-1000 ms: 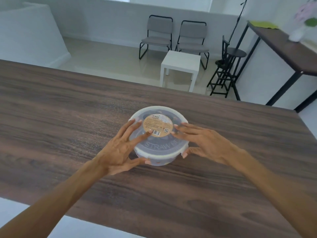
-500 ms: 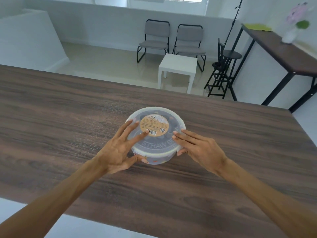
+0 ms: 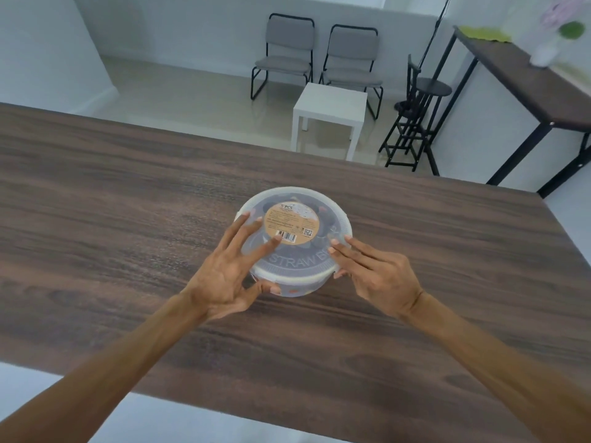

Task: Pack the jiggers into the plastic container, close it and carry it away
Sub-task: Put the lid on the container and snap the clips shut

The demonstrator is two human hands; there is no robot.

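Observation:
A round clear plastic container (image 3: pixel 335 219) sits near the middle of the dark wooden table (image 3: pixel 112 219), its lid on with a tan round label on top. Dark shapes show dimly through the lid; I cannot make out the jiggers. My left hand (image 3: pixel 233 270) lies on the lid's left side with fingers spread and the thumb against the near wall. My right hand (image 3: pixel 374 273) rests on the lid's right near edge, fingers flat on top and thumb tucked at the rim.
Beyond the table's far edge stand a small white side table (image 3: pixel 329 113), two grey chairs (image 3: pixel 287 49) and a black stool (image 3: pixel 419 123). A high dark counter (image 3: pixel 524 87) runs along the right wall. The near table edge is close to my elbows.
My right hand has slid from the middle of the lid to its right near edge. The left hand keeps its place on the lid. The view has tilted slightly.

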